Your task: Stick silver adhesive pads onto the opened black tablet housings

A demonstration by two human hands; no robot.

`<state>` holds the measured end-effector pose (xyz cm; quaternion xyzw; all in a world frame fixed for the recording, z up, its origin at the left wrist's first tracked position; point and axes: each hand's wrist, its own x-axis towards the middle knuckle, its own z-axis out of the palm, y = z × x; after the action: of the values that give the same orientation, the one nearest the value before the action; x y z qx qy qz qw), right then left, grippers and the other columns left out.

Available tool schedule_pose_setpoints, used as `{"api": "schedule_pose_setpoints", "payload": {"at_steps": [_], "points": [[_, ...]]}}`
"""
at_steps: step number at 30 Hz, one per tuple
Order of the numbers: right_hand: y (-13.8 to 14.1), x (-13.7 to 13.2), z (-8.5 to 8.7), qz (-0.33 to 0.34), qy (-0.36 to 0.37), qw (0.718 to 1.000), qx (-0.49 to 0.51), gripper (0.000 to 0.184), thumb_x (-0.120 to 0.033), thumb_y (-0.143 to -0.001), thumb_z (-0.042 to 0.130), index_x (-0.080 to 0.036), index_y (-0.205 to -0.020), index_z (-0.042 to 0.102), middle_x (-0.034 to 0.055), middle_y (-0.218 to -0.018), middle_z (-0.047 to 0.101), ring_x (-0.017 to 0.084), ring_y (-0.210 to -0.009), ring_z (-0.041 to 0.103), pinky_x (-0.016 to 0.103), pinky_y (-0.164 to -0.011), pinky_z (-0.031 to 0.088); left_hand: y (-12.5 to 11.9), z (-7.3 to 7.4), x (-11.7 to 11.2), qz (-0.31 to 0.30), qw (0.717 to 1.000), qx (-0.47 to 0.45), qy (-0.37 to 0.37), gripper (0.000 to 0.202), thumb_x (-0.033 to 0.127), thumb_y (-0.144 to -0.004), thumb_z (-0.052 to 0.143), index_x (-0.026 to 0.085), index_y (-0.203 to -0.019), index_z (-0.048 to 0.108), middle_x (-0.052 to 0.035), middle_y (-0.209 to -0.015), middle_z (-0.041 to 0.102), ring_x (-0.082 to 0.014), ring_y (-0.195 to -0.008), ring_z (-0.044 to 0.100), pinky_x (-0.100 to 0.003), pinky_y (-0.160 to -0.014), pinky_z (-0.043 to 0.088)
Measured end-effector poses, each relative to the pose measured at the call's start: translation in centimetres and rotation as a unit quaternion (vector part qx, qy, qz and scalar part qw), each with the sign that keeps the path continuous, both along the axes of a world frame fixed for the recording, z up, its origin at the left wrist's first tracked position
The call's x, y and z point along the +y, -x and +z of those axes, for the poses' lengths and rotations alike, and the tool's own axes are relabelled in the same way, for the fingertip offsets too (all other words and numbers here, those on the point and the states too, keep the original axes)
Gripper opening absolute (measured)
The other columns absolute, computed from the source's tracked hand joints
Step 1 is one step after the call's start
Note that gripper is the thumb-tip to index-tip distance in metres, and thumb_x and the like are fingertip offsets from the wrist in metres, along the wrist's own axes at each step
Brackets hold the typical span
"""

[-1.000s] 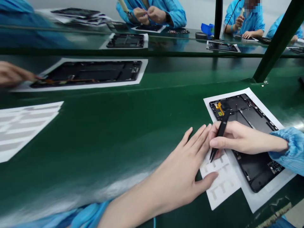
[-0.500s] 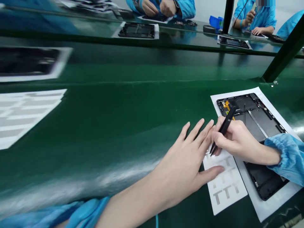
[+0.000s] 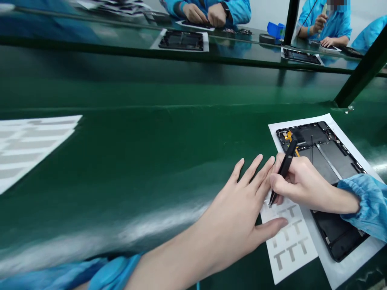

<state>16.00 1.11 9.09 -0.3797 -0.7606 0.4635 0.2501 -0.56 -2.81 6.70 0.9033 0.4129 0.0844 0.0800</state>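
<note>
My right hand (image 3: 298, 177) is closed around black tweezers (image 3: 284, 169), their tips pointing down onto a white sticker sheet (image 3: 282, 268). Rows of grey T-shaped stickers (image 3: 290, 253) show on that sheet. Flat, with fingers spread, my left hand (image 3: 242, 205) lies over the sheet's left side, its thumb resting on the sheet and its fingertips against my right hand. Under my right wrist is an opened tablet (image 3: 338, 245) with a black frame and an orange flex cable (image 3: 288, 135). The tablet lies on white paper (image 3: 328, 268).
Larger sheets with grey strips (image 3: 33, 147) lie at the left. Beyond a raised ledge, other opened tablets (image 3: 181, 40) rest on paper. Co-workers' hands (image 3: 205, 14) are busy at the back. A dark slanted post (image 3: 359, 68) stands at the right.
The tweezers' tips have shifted slightly down the sheet and stand a little closer together. The tablet on the ledge at far left is gone from view. The whole view has shifted slightly.
</note>
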Motion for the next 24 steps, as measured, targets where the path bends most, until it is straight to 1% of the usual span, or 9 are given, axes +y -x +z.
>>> {"api": "schedule_pose_setpoints", "payload": {"at_steps": [6, 8, 12, 17, 20, 24], "points": [[0.15, 0.17, 0.31, -0.001, 0.013, 1.000, -0.001, 0.018, -0.015, -0.080, 0.045, -0.022, -0.064, 0.042, -0.0033, -0.049, 0.057, 0.014, -0.047, 0.064, 0.019, -0.045, 0.049, 0.03, -0.26, 0.06, -0.022, 0.999, 0.006, -0.023, 0.079, 0.058, -0.093, 0.040, 0.006, -0.148, 0.019, -0.0203, -0.150, 0.028, -0.0408, -0.139, 0.023, -0.064, -0.106, 0.029], [0.13, 0.24, 0.40, 0.005, 0.019, 1.000, -0.005, 0.019, -0.013, -0.079, 0.045, -0.021, -0.062, 0.043, -0.0031, -0.049, 0.058, 0.013, -0.047, 0.064, 0.019, -0.046, 0.049, -0.05, -0.36, 0.12, -0.019, 1.000, 0.003, -0.024, 0.081, 0.058, -0.092, 0.041, 0.006, -0.149, 0.017, -0.0203, -0.150, 0.030, -0.0406, -0.139, 0.024, -0.065, -0.106, 0.029], [0.07, 0.38, 0.40, 0.006, 0.028, 1.000, -0.004, 0.020, -0.012, -0.079, 0.046, -0.021, -0.062, 0.042, -0.0043, -0.047, 0.058, 0.012, -0.045, 0.064, 0.017, -0.045, 0.048, -0.21, -0.16, 0.24, -0.021, 1.000, 0.008, -0.014, 0.082, 0.058, -0.092, 0.042, 0.007, -0.150, 0.014, -0.0199, -0.151, 0.028, -0.0415, -0.139, 0.022, -0.067, -0.104, 0.030], [0.00, 0.42, 0.08, 0.006, 0.045, 0.999, 0.014, 0.017, -0.018, -0.082, 0.046, -0.021, -0.067, 0.040, -0.0049, -0.049, 0.058, 0.012, -0.043, 0.064, 0.016, -0.042, 0.048, -0.17, 0.06, 0.26, -0.016, 1.000, 0.019, -0.001, 0.083, 0.057, -0.091, 0.044, 0.007, -0.150, 0.015, -0.0200, -0.151, 0.025, -0.0426, -0.139, 0.021, -0.067, -0.106, 0.028], [-0.10, 0.41, -0.09, 0.014, 0.057, 0.998, 0.028, 0.016, -0.023, -0.084, 0.047, -0.021, -0.070, 0.041, -0.0041, -0.051, 0.059, 0.013, -0.045, 0.065, 0.017, -0.043, 0.050, -0.18, 0.16, 0.31, -0.012, 1.000, 0.020, 0.007, 0.081, 0.058, -0.091, 0.043, 0.008, -0.150, 0.017, -0.0192, -0.153, 0.022, -0.0411, -0.140, 0.017, -0.065, -0.108, 0.024], [-0.30, 0.47, -0.11, 0.029, 0.071, 0.996, 0.044, 0.017, -0.026, -0.085, 0.047, -0.021, -0.070, 0.042, -0.0034, -0.053, 0.060, 0.013, -0.046, 0.066, 0.019, -0.045, 0.053, -0.47, 0.52, 0.45, -0.007, 0.999, 0.032, 0.038, 0.081, 0.057, -0.091, 0.044, 0.008, -0.149, 0.017, -0.0194, -0.152, 0.022, -0.0416, -0.140, 0.014, -0.066, -0.108, 0.023]]}}
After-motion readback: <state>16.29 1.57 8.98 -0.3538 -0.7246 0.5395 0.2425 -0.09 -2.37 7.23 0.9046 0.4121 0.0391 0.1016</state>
